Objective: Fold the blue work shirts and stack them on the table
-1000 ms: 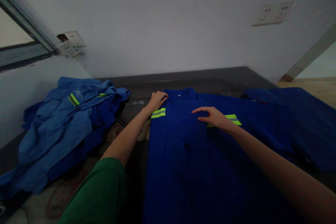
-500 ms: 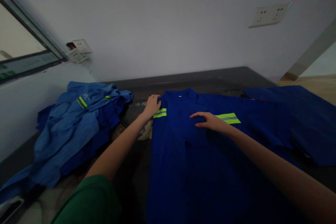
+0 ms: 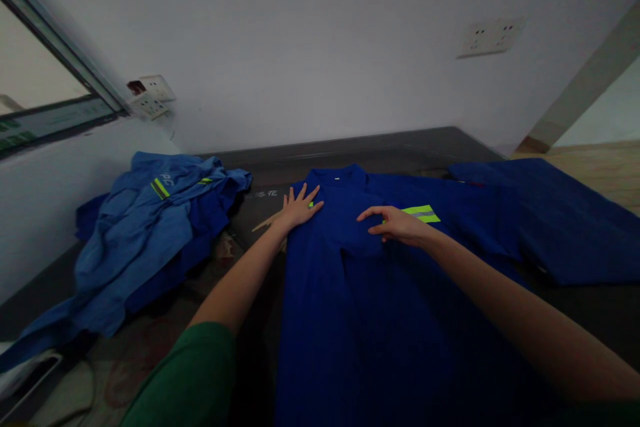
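Observation:
A dark blue garment [image 3: 320, 293] with a collar lies spread on the dark table [image 3: 400, 143], its collar toward the wall. My left hand [image 3: 300, 208] rests flat on its upper left part, fingers spread, partly covering a yellow-green reflective strip. Over the chest area is my right hand [image 3: 393, 223], thumb and fingers apart and curved, with nothing visible between them. Beside its wrist a second reflective strip [image 3: 423, 214] shows on the garment.
A crumpled heap of light blue clothing [image 3: 135, 213] over darker blue cloth lies at the left. More folded blue fabric [image 3: 565, 220] is at the right. Behind the table stands a wall with sockets [image 3: 493, 37]. A device [image 3: 35, 380] sits at the lower left.
My left hand has moved onto the garment from its edge, and its fingers have spread. My right hand stays over the chest area, still curved. The view has shifted slightly.

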Tool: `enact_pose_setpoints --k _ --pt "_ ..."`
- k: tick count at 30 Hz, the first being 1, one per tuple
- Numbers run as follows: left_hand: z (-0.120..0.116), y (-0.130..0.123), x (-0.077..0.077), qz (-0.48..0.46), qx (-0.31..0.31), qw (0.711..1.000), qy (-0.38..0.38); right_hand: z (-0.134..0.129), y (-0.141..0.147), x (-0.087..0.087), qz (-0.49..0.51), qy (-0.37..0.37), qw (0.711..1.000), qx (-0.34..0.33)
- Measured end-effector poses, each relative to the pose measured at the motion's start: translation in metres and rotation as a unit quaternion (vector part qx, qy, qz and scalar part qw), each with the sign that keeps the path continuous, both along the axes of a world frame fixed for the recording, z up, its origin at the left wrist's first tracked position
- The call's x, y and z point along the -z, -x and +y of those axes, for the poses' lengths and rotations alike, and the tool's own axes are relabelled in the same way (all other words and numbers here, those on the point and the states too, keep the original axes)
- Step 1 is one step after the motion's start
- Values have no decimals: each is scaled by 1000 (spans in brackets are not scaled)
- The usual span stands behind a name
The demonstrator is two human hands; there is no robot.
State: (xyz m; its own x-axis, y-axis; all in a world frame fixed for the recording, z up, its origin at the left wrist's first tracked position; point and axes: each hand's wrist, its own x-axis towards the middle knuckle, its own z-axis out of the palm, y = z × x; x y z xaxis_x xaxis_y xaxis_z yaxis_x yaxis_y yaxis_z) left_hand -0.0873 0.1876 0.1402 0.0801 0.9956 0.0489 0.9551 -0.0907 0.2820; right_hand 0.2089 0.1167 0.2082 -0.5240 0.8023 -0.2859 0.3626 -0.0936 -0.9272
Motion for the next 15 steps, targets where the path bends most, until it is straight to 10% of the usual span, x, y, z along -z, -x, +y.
enact_pose_setpoints --k 7,12,15 --pt "-32 -14 -23 8 95 988 -119 -5 -3 11 -184 -181 966 2" --pt "-66 -23 -24 -23 234 971 -42 -21 -1 2 -222 -373 899 58" --pt "-78 -27 -15 16 257 966 -22 -43 18 -1 -218 -419 881 -36"
